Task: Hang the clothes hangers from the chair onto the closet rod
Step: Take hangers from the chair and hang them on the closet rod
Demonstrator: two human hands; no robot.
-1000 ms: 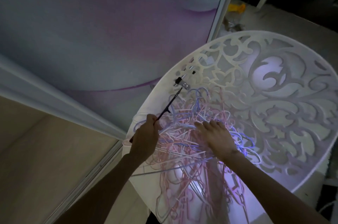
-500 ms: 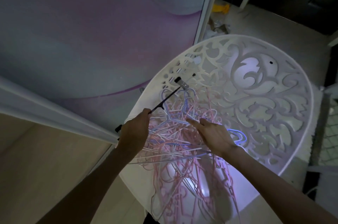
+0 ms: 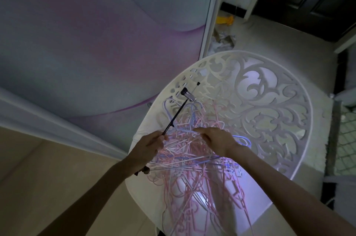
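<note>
From the head view, a tangled pile of pink and blue hangers [image 3: 192, 160] fills the seat of a white chair [image 3: 269, 104] with a cut-out scroll back, standing beside a closet door [image 3: 96, 33]. The left hand [image 3: 148, 148] has its fingers curled round a black hanger [image 3: 176, 113], a thin bar with a clear clip at its far end near the chair back and a dark clip showing just below the wrist. The right hand [image 3: 217, 140] rests on top of the pile with fingers bent down into the wires; whether they actually pinch one cannot be told. Against the frames from a second and half a second ago, the black hanger's far clip sits a little higher against the chair back and the dark clip at its near end has come into sight, while the right hand has gone from lying flat with fingers spread to curling into the tangle. That suggests the black hanger is being worked free while the right hand holds the rest down or picks the next one. No hanger has left the chair yet, and the rod is not in view.
</note>
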